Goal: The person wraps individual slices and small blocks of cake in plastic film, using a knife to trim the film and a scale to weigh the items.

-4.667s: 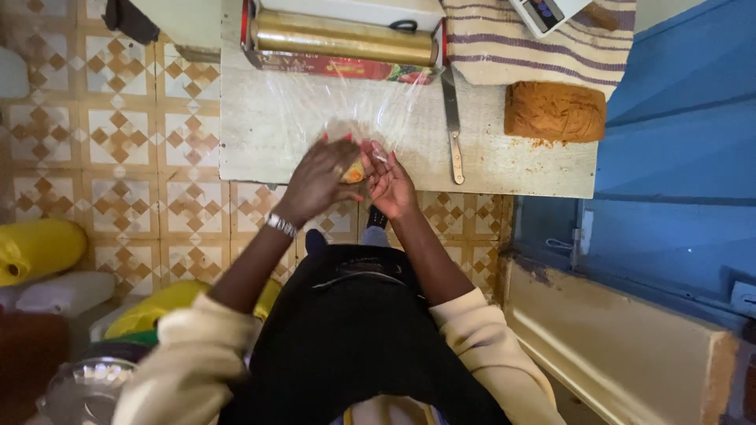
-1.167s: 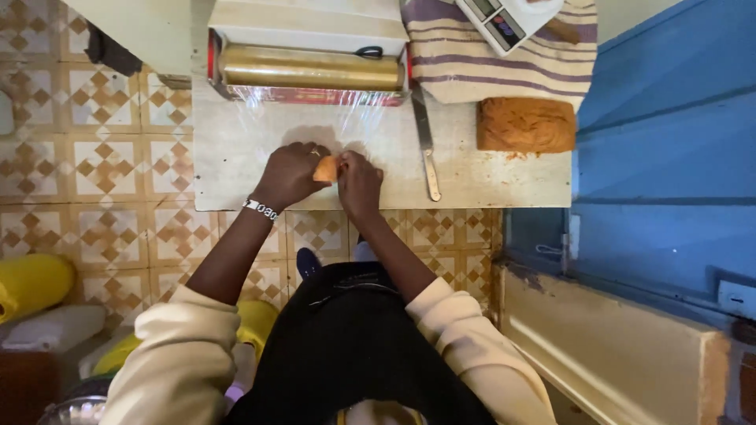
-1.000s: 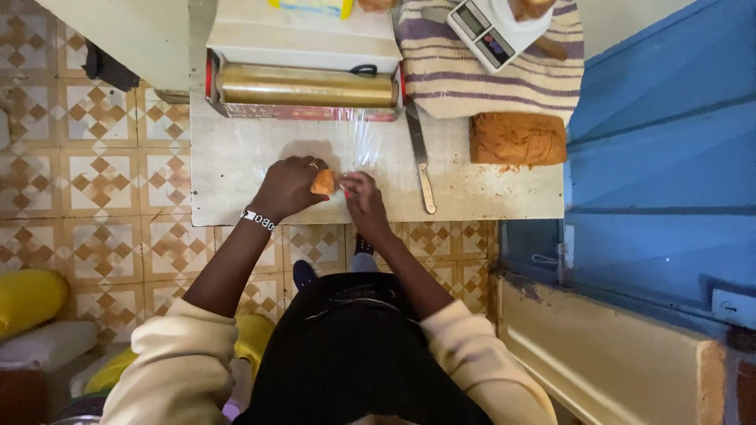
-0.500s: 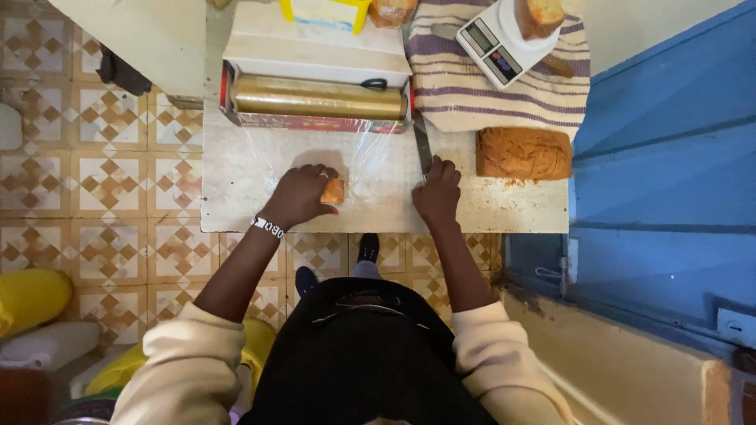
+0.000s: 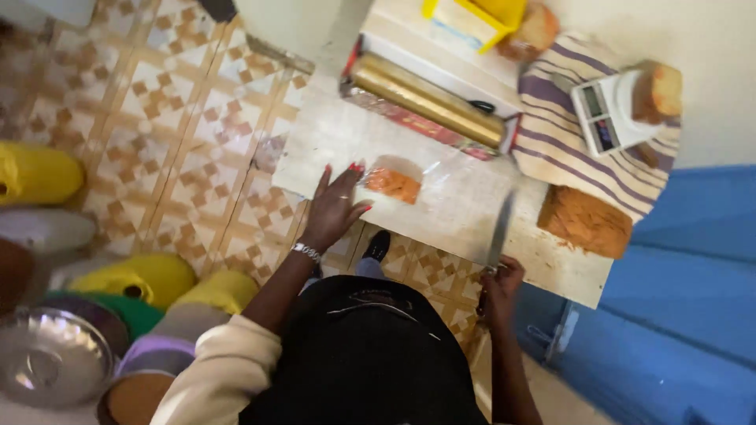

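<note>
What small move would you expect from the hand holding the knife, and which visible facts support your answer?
Probably bringing the knife across to the brown loaf to cut a slice. The right hand grips its handle at the table's near edge, the blade lies flat short of the loaf, and the left hand rests beside an already wrapped slice.

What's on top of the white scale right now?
A brown chunk of cake sits on the scale platform. The display side is uncovered; the platform beneath the chunk is hidden. The scale rests on a striped cloth.
</note>
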